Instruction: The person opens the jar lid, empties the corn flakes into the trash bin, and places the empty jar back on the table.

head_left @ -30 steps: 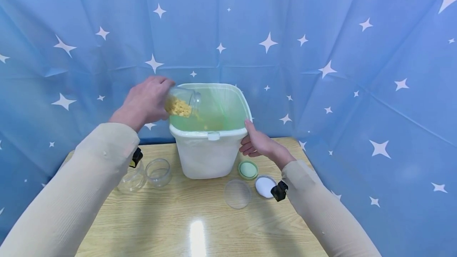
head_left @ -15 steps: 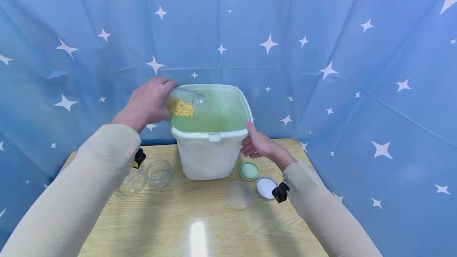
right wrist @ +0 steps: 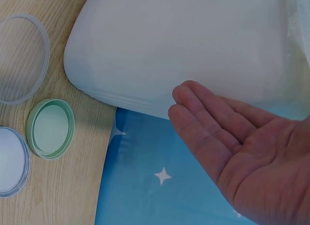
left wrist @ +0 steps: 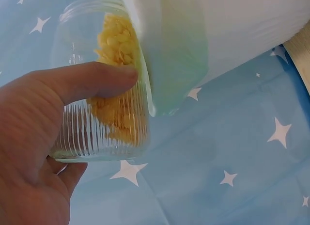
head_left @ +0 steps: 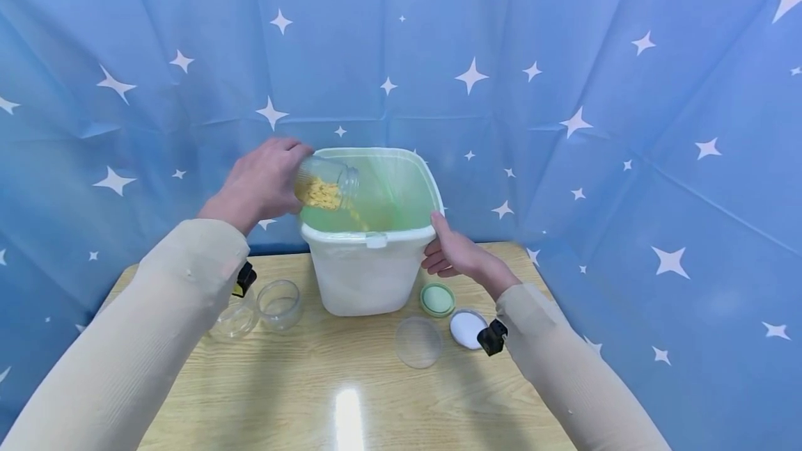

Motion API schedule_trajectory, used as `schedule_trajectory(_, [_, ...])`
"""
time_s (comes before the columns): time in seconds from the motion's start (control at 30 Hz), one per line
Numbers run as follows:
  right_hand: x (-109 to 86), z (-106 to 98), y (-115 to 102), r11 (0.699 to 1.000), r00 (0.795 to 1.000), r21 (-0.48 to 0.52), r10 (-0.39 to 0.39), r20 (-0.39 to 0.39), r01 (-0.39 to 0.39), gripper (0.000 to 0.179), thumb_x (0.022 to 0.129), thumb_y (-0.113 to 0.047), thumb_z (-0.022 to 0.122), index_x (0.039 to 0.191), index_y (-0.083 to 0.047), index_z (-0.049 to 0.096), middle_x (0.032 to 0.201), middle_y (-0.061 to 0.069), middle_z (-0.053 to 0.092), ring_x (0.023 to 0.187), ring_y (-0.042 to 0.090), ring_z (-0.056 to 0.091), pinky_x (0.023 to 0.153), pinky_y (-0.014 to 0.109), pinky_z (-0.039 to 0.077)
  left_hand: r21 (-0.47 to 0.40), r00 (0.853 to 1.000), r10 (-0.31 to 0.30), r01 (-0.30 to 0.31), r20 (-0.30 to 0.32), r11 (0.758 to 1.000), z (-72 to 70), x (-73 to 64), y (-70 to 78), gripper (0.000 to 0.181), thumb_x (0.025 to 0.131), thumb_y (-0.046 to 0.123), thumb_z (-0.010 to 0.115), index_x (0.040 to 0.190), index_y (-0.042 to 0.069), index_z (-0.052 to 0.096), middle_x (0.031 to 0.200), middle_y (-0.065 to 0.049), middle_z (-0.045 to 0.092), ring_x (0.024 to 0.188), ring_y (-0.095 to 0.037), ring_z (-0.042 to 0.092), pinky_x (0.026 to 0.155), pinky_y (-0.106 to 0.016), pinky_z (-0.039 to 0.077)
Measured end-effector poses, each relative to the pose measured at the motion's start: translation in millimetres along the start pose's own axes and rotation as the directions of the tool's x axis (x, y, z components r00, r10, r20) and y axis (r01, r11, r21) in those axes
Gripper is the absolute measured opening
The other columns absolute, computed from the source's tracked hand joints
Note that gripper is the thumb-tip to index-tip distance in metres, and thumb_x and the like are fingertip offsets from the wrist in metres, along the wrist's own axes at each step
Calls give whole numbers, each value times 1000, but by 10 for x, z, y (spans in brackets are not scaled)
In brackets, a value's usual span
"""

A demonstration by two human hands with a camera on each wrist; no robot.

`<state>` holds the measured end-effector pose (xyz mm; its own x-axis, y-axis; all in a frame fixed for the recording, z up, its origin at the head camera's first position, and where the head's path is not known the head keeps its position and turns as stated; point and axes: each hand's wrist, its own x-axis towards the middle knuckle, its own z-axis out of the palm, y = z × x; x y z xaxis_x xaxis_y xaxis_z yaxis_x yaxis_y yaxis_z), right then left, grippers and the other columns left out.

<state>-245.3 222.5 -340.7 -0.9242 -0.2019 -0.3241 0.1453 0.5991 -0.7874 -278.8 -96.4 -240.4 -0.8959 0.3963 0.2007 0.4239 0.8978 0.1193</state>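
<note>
In the head view my left hand (head_left: 260, 179) grips a clear jar (head_left: 326, 176), tipped on its side over the left rim of a white bin (head_left: 362, 277). Small yellow flake-like pieces (left wrist: 118, 43) lie along the jar's lower side, and a few fall from its mouth into the bin. A translucent green liner bag (head_left: 401, 183) covers the inside of the bin and folds over its edge. My right hand (head_left: 456, 250) touches the bin's right side, thumb at the rim; in the right wrist view its fingers (right wrist: 208, 133) are nearly straight. The bin's bottom is hidden.
Two clear jars (head_left: 278, 305) stand left of the bin on the wooden table (head_left: 301, 395), one partly behind my sleeve. A green lid (head_left: 437, 299), a white lid (head_left: 467, 329) and a clear lid (head_left: 418, 343) lie to the right. A blue star-patterned cloth (head_left: 564, 54) hangs behind.
My left hand and the jar have shifted slightly right over the bin. Yellow pieces now drop in a thin stream from the jar's mouth. The right hand stays at the rim.
</note>
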Motion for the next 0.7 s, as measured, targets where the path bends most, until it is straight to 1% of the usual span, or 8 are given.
schedule_trajectory(0.23, [0,5,-13,1000,1000,-9,-1,-6,1,96,97,-65,-1,123,10,53,119,27,63,107,37,65,98,49,52,-22,1000,-10,10,6,1000,13,15,-11,85,68,12,81,144,8,44,149,-15,43,138,-37,35,104,-61,42])
schedule_trajectory(0.47, [-4,14,-11,1000,1000,4,9,-4,-9,96,97,-66,1,124,11,52,119,28,63,106,38,65,98,49,52,-38,1000,-14,15,25,999,10,-2,-17,88,67,15,83,145,8,43,150,-16,42,138,-38,35,106,-63,39])
schedule_trajectory(0.57, [-3,16,4,1000,1000,-3,13,-2,-13,96,97,-66,1,123,11,52,118,29,63,105,38,65,97,49,53,-47,1000,-10,11,13,999,3,-10,-12,87,66,15,83,144,7,44,150,-16,43,138,-38,36,106,-62,40])
schedule_trajectory(0.7, [7,12,-4,1000,1000,-8,6,-10,-6,97,97,-66,1,123,12,53,117,29,64,105,39,65,97,50,53,-27,1000,0,0,-6,1000,-15,5,-13,85,67,12,82,143,7,45,149,-16,43,137,-38,37,105,-61,41])
